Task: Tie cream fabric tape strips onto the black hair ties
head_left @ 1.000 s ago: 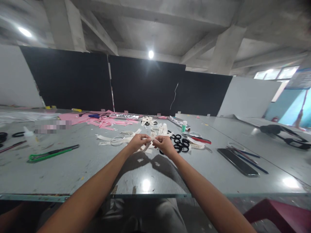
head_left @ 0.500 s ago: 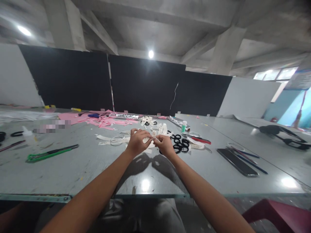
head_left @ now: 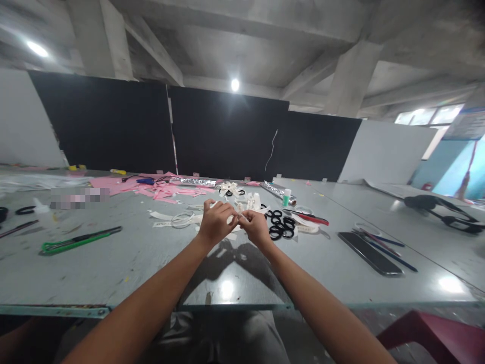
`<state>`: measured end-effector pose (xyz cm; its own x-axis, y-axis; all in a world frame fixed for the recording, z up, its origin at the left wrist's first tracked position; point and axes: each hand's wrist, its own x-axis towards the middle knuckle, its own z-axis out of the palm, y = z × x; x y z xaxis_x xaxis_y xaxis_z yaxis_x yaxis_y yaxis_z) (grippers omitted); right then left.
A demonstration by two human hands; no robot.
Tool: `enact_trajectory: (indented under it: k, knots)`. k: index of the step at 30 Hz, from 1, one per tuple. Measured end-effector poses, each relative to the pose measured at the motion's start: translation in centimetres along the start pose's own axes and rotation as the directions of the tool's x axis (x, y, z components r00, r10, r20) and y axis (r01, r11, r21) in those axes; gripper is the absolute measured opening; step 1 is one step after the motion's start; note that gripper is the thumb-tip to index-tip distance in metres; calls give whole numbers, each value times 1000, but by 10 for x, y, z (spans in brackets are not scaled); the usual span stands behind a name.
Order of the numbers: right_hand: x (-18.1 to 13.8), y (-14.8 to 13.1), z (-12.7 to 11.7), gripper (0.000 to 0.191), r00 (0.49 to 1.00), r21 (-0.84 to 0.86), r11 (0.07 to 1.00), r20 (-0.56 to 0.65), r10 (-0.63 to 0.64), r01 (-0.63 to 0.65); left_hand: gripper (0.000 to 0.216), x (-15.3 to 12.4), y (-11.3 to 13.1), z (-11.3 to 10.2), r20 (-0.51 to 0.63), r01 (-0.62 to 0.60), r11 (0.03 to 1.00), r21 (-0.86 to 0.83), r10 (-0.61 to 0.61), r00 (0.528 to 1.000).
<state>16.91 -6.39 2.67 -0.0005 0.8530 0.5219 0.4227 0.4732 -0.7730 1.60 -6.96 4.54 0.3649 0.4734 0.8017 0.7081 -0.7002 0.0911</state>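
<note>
Over the middle of the table, my left hand (head_left: 216,222) and my right hand (head_left: 255,225) meet fingertip to fingertip. Both are closed in a pinch on a small white paper strip (head_left: 239,215), mostly hidden by the fingers. Cut white paper pieces (head_left: 252,202) lie just behind the hands. To the left are longer white strips (head_left: 162,224) with a clear ring (head_left: 182,219) on them. A cluster of black rings (head_left: 276,222) lies right beside my right hand. Farther back sits a white paper flower shape (head_left: 230,189) with black loops under it.
A green cutter (head_left: 79,240) lies at left. Pink paper scraps (head_left: 162,189) and foil rolls (head_left: 197,182) are at the back. At right are a glue stick (head_left: 287,198), a red-handled tool (head_left: 312,218), a phone (head_left: 369,253) with pens, and black straps (head_left: 443,210).
Both hands stay in nearly the same place, pinched together. The right hand's fingers have shifted slightly around the small white strip. Nothing else has visibly moved.
</note>
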Motion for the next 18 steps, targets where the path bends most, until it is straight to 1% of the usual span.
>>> enact_trajectory:
  k: [2,4,7,10,14,18]
  knots:
    - [0,-3,0,22,1000,28,999,-12,17,-16,14,0,2,0,-9,8,1000,-13,-8,1000]
    - [-1,-7,-1,22,1000,79,997,-11,28,-27,13,1,4,0,-13,44,997,-65,-45,999]
    - [-1,-12,-1,23,999,174,983,7,53,-54,12,1,4,1,-4,148,973,-175,-151,989]
    - [-1,-15,-2,22,997,255,964,11,71,-71,13,3,3,2,11,240,921,-308,-248,969]
    - [-1,-17,-4,21,998,326,943,18,60,-63,15,6,3,-1,-3,251,848,-467,-285,959]
    - [-4,-24,-8,23,996,335,938,30,79,-84,16,8,6,-4,5,255,777,-575,-308,951]
